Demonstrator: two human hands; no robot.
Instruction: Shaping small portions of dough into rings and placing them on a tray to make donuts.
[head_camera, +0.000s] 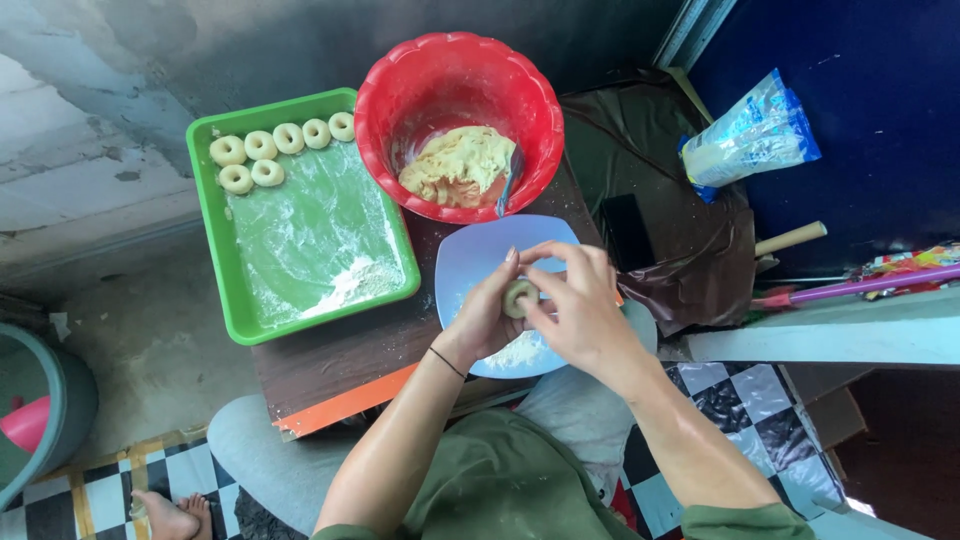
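1. Looking down from the head cam, I've got both hands meeting over a pale blue plate (470, 262) that sits on a small dark wooden board (330, 362) with an orange edge.
2. My left hand (487, 316) is curled around a small ring of dough (519, 297), fingers closed in on it from the left side.
3. My right hand (578, 303) comes in from the other side, thumb and fingertips pinched on the same dough ring, so both hands have hold of it. It's held up above the plate, not resting on it.
4. There's a little heap of flour on the plate, partly hidden under my hands.
5. Just beyond the plate sits a red bowl (400, 85) with a lump of yellowish dough (458, 165) and what looks like a blue scraper (508, 180) leaning inside it.
6. Left of the bowl is a green tray (232, 318) dusted with flour, with seven shaped dough rings (262, 145) lined up at its far end.
7. Off to the right, a plastic bag of flour (752, 132) lies against a dark blue surface, well apart from my hands.
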